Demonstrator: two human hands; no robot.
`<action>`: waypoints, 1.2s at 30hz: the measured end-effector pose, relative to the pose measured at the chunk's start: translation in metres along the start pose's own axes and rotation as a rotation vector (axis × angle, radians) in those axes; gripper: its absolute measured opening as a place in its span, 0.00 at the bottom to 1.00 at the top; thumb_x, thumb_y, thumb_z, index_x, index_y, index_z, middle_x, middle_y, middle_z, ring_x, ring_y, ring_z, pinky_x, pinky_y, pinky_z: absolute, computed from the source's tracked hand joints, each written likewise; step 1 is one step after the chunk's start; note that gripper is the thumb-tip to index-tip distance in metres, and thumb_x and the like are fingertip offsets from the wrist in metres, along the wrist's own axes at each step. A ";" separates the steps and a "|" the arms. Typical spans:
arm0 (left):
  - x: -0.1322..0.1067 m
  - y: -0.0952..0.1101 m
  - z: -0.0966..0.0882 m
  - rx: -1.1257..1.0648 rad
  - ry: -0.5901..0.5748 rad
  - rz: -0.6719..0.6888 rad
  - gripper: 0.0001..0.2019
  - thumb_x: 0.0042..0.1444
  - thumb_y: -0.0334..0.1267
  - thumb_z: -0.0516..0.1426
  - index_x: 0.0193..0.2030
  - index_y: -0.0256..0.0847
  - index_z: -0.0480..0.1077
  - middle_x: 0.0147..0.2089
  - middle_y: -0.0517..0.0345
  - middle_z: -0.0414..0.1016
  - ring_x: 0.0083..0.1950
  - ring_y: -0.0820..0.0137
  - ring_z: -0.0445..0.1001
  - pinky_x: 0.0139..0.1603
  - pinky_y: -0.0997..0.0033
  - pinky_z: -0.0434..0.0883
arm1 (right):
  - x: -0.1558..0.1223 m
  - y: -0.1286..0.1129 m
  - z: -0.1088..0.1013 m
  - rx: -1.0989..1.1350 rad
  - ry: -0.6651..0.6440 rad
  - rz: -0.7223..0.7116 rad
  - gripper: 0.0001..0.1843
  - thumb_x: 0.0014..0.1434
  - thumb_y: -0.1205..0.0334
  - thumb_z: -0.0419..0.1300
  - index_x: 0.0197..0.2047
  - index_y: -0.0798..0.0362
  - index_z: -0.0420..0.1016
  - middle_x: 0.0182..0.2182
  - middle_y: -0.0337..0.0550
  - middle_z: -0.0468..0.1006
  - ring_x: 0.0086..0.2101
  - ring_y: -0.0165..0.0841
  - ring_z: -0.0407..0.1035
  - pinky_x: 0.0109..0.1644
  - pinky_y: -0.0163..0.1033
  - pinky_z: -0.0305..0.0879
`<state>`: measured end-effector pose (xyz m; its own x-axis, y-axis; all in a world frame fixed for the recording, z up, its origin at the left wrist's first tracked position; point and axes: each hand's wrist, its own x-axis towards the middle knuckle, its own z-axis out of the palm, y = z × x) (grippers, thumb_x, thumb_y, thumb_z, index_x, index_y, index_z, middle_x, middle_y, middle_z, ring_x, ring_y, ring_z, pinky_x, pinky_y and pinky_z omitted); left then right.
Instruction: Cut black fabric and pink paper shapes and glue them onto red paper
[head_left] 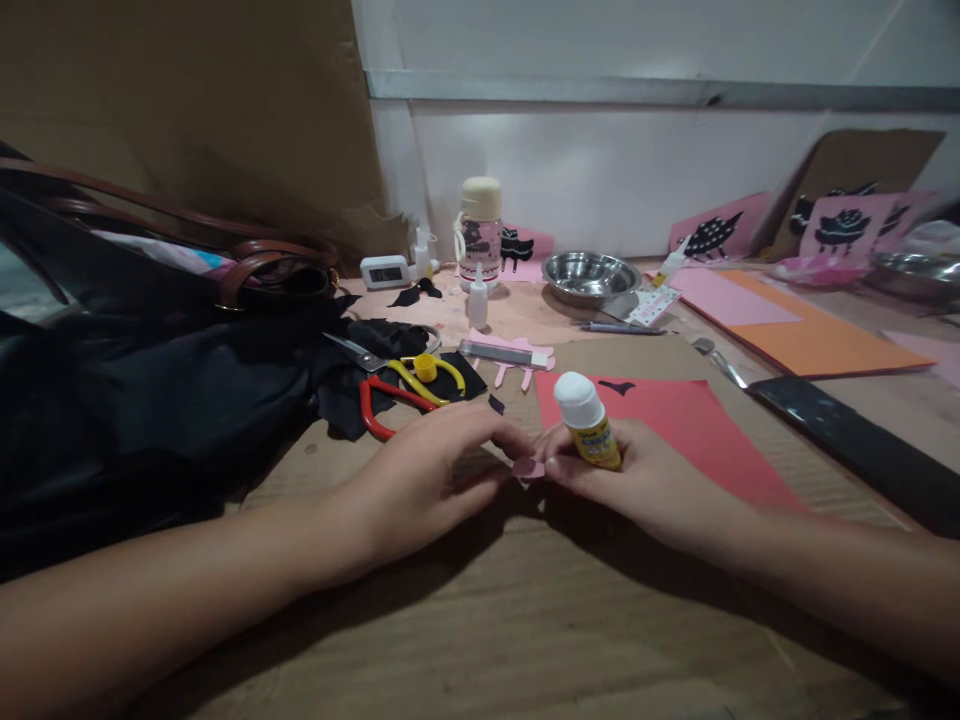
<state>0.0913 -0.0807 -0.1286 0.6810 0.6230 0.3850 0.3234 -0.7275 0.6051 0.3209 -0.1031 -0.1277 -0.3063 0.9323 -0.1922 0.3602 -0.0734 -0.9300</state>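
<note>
My left hand (442, 465) is closed, its thumb and fingers pinching a small pink paper piece (528, 468) with a darker patch on it. My right hand (637, 480) meets it there, fingertips at the piece's right edge. Wrapped in that same hand is a glue stick (589, 420) with a yellow label, its white end pointing up and tilted left. Beyond the right hand lies a red paper sheet (675, 425) bearing a small black cutout (617, 387). Scissors (405, 390) with red and yellow handles lie past my left hand, a yellow cap (425, 367) resting by them.
Cardboard (420, 630) covers the work surface. A black bag (150, 400) fills the left side. Farther back stand a flask (481, 235), a small white bottle (478, 300), a metal bowl (589, 278) and a digital clock (385, 272). A black-handled tool (847, 440) and orange paper (832, 335) lie rightward.
</note>
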 end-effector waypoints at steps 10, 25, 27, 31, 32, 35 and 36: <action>0.000 -0.009 0.002 0.172 -0.051 0.099 0.05 0.67 0.34 0.58 0.43 0.42 0.77 0.44 0.55 0.78 0.46 0.67 0.74 0.48 0.68 0.70 | -0.002 0.000 0.005 -0.069 -0.031 0.007 0.17 0.58 0.46 0.63 0.33 0.52 0.70 0.24 0.38 0.76 0.25 0.34 0.74 0.29 0.37 0.69; 0.004 -0.004 0.002 -0.049 -0.164 -0.170 0.07 0.66 0.38 0.58 0.41 0.39 0.76 0.41 0.56 0.79 0.44 0.67 0.75 0.46 0.69 0.70 | -0.003 0.004 0.007 -0.172 0.021 -0.108 0.17 0.60 0.46 0.61 0.30 0.51 0.71 0.22 0.39 0.73 0.24 0.34 0.72 0.27 0.37 0.67; 0.004 -0.005 0.002 -0.035 -0.158 -0.180 0.06 0.66 0.36 0.57 0.43 0.39 0.76 0.43 0.55 0.79 0.46 0.66 0.75 0.48 0.67 0.69 | -0.004 0.005 0.008 -0.268 0.035 -0.187 0.16 0.61 0.48 0.61 0.29 0.52 0.72 0.25 0.40 0.73 0.27 0.35 0.71 0.30 0.38 0.66; 0.003 -0.005 0.003 0.034 -0.155 -0.153 0.06 0.67 0.37 0.56 0.40 0.39 0.74 0.41 0.55 0.77 0.44 0.64 0.73 0.46 0.65 0.69 | -0.005 0.004 0.007 -0.363 0.000 -0.255 0.11 0.61 0.53 0.62 0.32 0.52 0.75 0.28 0.41 0.75 0.31 0.36 0.71 0.35 0.39 0.67; 0.003 -0.005 0.004 0.067 -0.158 -0.127 0.06 0.66 0.36 0.56 0.40 0.40 0.74 0.41 0.55 0.76 0.44 0.63 0.72 0.45 0.65 0.69 | -0.006 0.003 0.006 -0.330 -0.011 -0.243 0.10 0.60 0.54 0.63 0.33 0.51 0.75 0.29 0.40 0.76 0.32 0.36 0.72 0.35 0.39 0.67; 0.002 -0.008 0.007 0.177 -0.160 -0.071 0.04 0.64 0.37 0.59 0.39 0.41 0.74 0.42 0.54 0.74 0.45 0.61 0.71 0.45 0.62 0.68 | -0.007 0.003 0.002 -0.146 -0.018 -0.177 0.14 0.55 0.53 0.68 0.39 0.50 0.72 0.31 0.38 0.78 0.31 0.35 0.74 0.33 0.37 0.69; 0.002 -0.010 0.008 0.207 -0.152 -0.062 0.04 0.63 0.38 0.60 0.39 0.42 0.73 0.42 0.54 0.73 0.45 0.61 0.70 0.44 0.61 0.68 | -0.008 0.003 0.000 -0.100 -0.015 -0.172 0.17 0.54 0.52 0.69 0.41 0.50 0.71 0.31 0.38 0.79 0.30 0.34 0.74 0.32 0.36 0.70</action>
<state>0.0948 -0.0740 -0.1392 0.7414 0.6295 0.2326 0.4850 -0.7421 0.4627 0.3241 -0.1106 -0.1294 -0.3835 0.9227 -0.0389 0.3873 0.1224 -0.9138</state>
